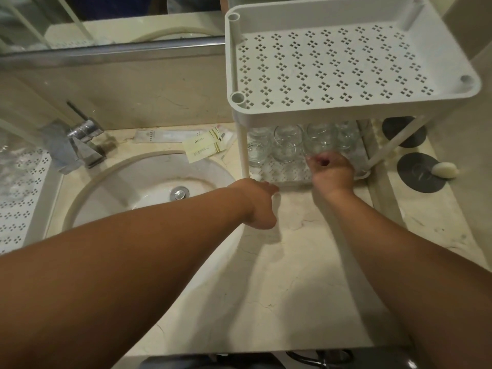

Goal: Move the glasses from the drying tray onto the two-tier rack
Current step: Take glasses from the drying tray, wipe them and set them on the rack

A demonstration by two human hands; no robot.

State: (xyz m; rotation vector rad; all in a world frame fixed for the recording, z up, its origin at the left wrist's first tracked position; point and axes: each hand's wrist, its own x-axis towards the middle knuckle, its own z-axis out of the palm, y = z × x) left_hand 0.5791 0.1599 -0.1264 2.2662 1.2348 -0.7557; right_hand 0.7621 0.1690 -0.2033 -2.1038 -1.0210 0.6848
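Note:
The white two-tier rack (354, 107) stands on the counter at the right. Its perforated upper tier is bare. Several clear glasses (287, 145) stand on the lower tier. My right hand (332, 171) reaches under the upper tier with its fingers curled round a clear glass (362, 174), of which only a rim shows beside the hand. My left hand (259, 202) lies at the front left corner of the lower tier, fingers stretched toward its edge and holding nothing. The perforated drying tray (24, 198) sits at the far left, with blurred clear glassware (10, 158) on it.
A round sink (149, 182) with a chrome tap (85, 139) lies between tray and rack. Paper sachets (205, 147) lie behind the sink. Two dark round coasters (415, 179) and a white soap (445, 170) sit right of the rack. A mirror runs along the back wall.

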